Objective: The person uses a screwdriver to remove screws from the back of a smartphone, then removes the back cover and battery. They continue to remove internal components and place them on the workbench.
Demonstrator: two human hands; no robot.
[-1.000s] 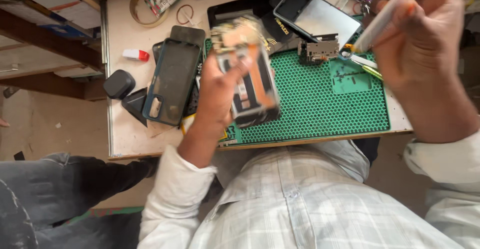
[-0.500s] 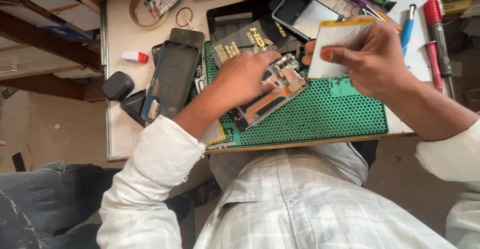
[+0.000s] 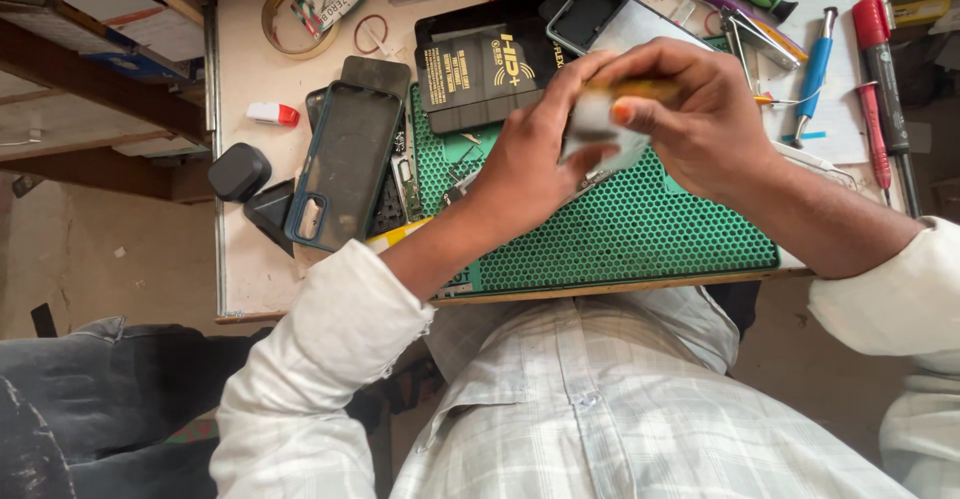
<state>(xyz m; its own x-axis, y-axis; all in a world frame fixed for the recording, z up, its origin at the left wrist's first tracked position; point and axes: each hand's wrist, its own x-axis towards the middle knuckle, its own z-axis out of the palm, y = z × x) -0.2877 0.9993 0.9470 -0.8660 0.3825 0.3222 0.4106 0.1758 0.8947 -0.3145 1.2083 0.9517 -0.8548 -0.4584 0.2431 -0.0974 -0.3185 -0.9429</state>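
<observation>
Both hands are up over the green mat, pinching 1 small blurry part between them. Left hand and right hand both closed tight on it.

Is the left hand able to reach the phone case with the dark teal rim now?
Probably not at once: the left hand is busy gripping a small part, though the phone case lies uncovered beside it.
</observation>
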